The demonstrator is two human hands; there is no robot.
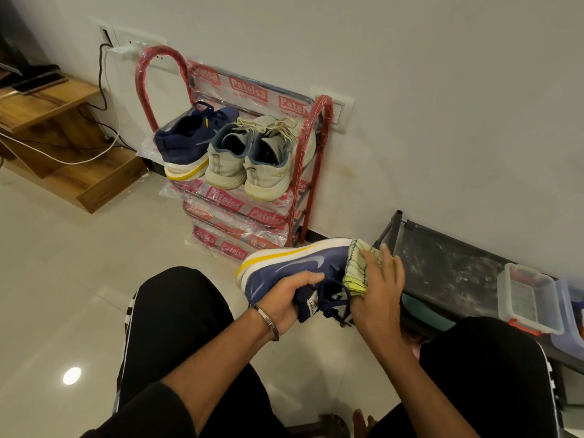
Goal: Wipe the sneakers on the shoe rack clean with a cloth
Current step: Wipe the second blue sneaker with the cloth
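The left hand (289,298) grips a blue sneaker (294,267) (sole turned away), fingers curled round it; the right hand (376,286) presses a yellow cloth (355,267) against its toe, fingers straight.

Blue sneaker (284,267) held on its side and wiped, above the floor (63,279).
Left hand (284,298) gripping the collar; right hand (379,286) pressing a yellow-green cloth (355,270) on the toe. On the red shoe rack (313,159): a second blue sneaker (186,137) beside a pale grey pair (249,159).
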